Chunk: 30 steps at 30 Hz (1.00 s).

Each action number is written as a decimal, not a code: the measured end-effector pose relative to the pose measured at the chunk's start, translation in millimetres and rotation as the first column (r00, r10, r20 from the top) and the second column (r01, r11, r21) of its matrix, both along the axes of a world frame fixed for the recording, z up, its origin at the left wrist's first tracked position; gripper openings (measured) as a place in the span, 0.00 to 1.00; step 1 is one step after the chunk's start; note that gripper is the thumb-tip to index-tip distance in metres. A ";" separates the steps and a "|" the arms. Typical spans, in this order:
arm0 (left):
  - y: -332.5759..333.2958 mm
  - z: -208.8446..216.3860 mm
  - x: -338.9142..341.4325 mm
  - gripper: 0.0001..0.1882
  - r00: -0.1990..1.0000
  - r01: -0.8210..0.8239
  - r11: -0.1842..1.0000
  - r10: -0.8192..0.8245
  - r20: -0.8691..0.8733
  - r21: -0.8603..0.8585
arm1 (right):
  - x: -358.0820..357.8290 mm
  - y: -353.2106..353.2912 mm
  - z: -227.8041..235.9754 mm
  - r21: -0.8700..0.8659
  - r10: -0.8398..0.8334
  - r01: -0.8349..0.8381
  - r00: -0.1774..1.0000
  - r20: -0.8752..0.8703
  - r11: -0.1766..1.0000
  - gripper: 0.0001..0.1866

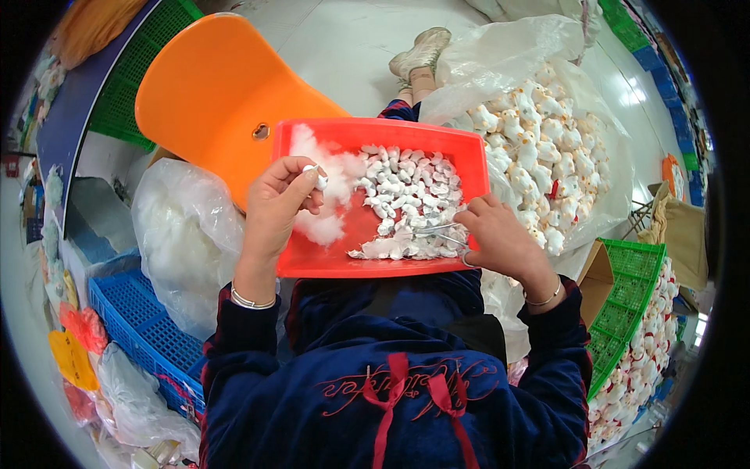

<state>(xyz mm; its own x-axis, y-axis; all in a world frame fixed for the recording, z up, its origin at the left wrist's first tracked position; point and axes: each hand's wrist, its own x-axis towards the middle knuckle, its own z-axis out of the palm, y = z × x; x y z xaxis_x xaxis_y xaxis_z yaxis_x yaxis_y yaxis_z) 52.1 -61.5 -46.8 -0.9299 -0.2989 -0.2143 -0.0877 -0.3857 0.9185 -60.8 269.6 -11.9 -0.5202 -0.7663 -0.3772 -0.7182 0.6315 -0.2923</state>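
Note:
A red plastic tray (pixel 351 266) rests across my lap. My left hand (pixel 280 195) is closed above its left side, pinching a small white fabric piece (pixel 319 178) between thumb and fingers. At the tray's right edge, my right hand (pixel 500 234) grips what look like metal forceps (pixel 439 228), a ring handle at the fingers and slim prongs pointing left over the tray. Fluffy white stuffing (pixel 322 223) fills the tray's left part. Many small white stuffed pieces (pixel 406 187) lie heaped in the middle and right, with flatter ones (pixel 398 248) along the near edge.
An orange chair (pixel 211 94) stands beyond the tray on the left. Beside it sits a clear bag of stuffing (pixel 183 227) near a blue crate (pixel 141 313). To the right are an open bag of white plush toys (pixel 539 148) and a green crate (pixel 625 305).

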 end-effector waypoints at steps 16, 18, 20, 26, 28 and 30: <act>-8.3 -14.2 1.6 0.05 0.999 -0.044 0.999 0.044 -0.007 0.016 | -7.7 -25.8 -14.1 -0.010 0.207 -0.207 0.974 0.091 0.978 0.23; -7.6 -14.6 1.7 0.05 0.999 -0.040 0.999 0.040 -0.015 0.016 | -3.6 -39.4 -18.2 0.018 0.241 -0.243 0.967 0.086 0.970 0.26; -7.9 -16.2 1.6 0.05 0.999 -0.039 0.999 0.039 -0.016 0.022 | -2.1 -52.5 -20.8 0.076 0.267 -0.279 0.953 0.142 0.957 0.32; -13.0 -18.1 2.9 0.05 0.998 -0.061 0.998 0.061 -0.021 0.029 | -9.3 -72.1 -27.1 0.078 0.327 -0.349 0.922 0.205 0.934 0.24; -15.8 -17.2 3.9 0.05 0.997 -0.072 0.997 0.072 -0.019 0.019 | -13.4 -75.8 -27.2 0.083 0.281 -0.304 0.936 0.214 0.949 0.21; -17.6 -13.6 4.9 0.06 0.999 -0.054 0.996 0.054 0.004 -0.074 | -18.0 -78.6 -23.9 -0.010 0.241 -0.246 0.941 0.235 0.969 0.16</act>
<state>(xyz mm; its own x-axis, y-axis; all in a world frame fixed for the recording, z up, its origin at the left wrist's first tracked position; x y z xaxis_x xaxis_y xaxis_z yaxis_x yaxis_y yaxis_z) 57.0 -79.2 -60.5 -0.9107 -0.3638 -0.1955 -0.0743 -0.3212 0.9441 -78.8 191.1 -35.8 -0.2143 -0.8500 -0.4812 -0.7640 0.4528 -0.4597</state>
